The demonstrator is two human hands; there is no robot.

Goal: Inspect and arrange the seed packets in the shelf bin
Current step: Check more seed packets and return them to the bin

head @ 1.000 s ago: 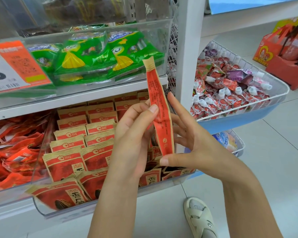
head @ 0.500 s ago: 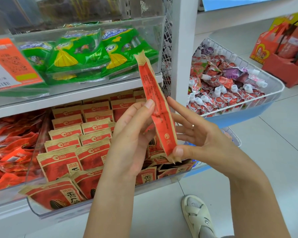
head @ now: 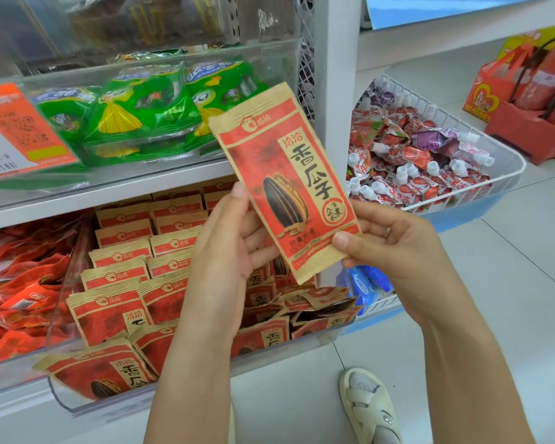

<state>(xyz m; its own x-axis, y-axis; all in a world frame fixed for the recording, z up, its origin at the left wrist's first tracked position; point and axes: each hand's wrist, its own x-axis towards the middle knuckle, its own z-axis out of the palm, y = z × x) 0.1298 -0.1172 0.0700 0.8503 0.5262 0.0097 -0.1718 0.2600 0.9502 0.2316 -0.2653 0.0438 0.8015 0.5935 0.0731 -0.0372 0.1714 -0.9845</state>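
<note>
A red and tan seed packet (head: pixel 289 177) with a sunflower seed picture is held up in front of the shelf, its front facing me. My left hand (head: pixel 228 248) holds its left edge with the fingers behind it. My right hand (head: pixel 394 241) pinches its lower right corner with the thumb on the front. Below them a clear shelf bin (head: pixel 64 397) holds several matching packets (head: pixel 109 315), upright in rows at the left and tumbled at the right.
A higher clear bin holds green snack bags (head: pixel 141 113) beside an orange price sign (head: pixel 16 129). Red pouches (head: pixel 16 290) fill the left bin. A white wire basket (head: pixel 513 174) of spouted pouches juts out at right. My sandalled foot (head: pixel 369 408) stands on the tiled floor.
The packet was edge-on to me and has been turned so its printed front faces me. Both hands kept hold of it at its lower part.
</note>
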